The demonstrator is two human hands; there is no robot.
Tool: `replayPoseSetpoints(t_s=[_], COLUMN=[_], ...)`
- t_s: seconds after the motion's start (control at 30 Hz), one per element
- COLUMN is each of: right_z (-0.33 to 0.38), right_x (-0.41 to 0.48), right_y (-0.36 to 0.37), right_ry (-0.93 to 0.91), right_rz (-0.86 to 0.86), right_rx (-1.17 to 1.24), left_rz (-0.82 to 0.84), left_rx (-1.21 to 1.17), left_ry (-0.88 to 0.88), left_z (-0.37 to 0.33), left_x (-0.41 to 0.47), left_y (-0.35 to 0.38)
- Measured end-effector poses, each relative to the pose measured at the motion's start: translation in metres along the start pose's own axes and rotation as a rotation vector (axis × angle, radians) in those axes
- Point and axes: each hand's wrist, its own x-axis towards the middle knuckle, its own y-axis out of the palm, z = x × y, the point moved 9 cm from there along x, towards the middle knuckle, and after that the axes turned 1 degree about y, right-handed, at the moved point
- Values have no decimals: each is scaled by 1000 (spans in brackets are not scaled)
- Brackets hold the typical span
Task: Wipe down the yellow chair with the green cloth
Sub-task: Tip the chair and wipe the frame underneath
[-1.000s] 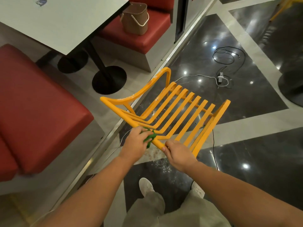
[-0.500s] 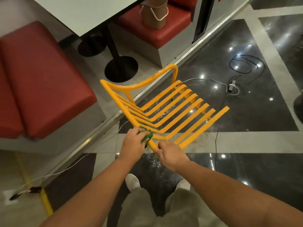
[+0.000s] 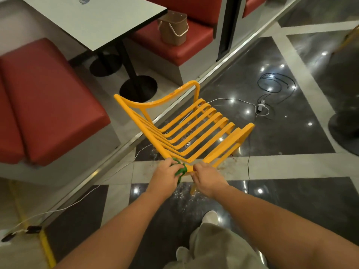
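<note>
- Clamping the left hand round a bunched green cloth, fingers curled over it.
- Pressing that cloth against the near rail of the yellow chair, right at the chair's closest corner.
- Gripping the same near rail with the right hand, fingers curled onto the metal, just beside the cloth and to its right.
- Reaching both bare forearms forward to the yellow chair from the bottom of the view.
- Showing the chair's slatted seat and curved top rail slanted away from the hands, over the glossy dark-and-pale tiled floor.
- Lying scattered on the floor beneath and just in front of the chair: pale crumbs or specks, too small to identify.
- Standing behind the chair's near corner: a pale shoe and light trousers.
- Sitting left of the chair: a red booth seat.
- Standing beyond the chair's top rail: a white bench on a black pedestal.
- Resting on a second red seat beyond the chair: a brown basket with a white handle.
- Lying on the floor to the right of the chair, well apart: a coiled black cable and a small white adapter.
</note>
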Motion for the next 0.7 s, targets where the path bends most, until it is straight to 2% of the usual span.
replayPoseSetpoints(t_s=[0.1, 0.4, 0.53, 0.7], right_z=[-5, -49, -100, -161], right_x=[-17, -33, -21, 17], right_y=[-5, -60, -104, -175], right_ry=[11, 26, 21, -69], right_rz=[-1, -39, -70, -64], right_rx=[-20, -57, -68, -100], left_rz=[36, -125, -199, -258], left_rx=[0, 5, 13, -8], left_ry=[-49, -138, -174, -301], left_z=[-7, -36, -64, -97], left_x=[3, 44, 91, 147], left_y=[-4, -44, -38, -13])
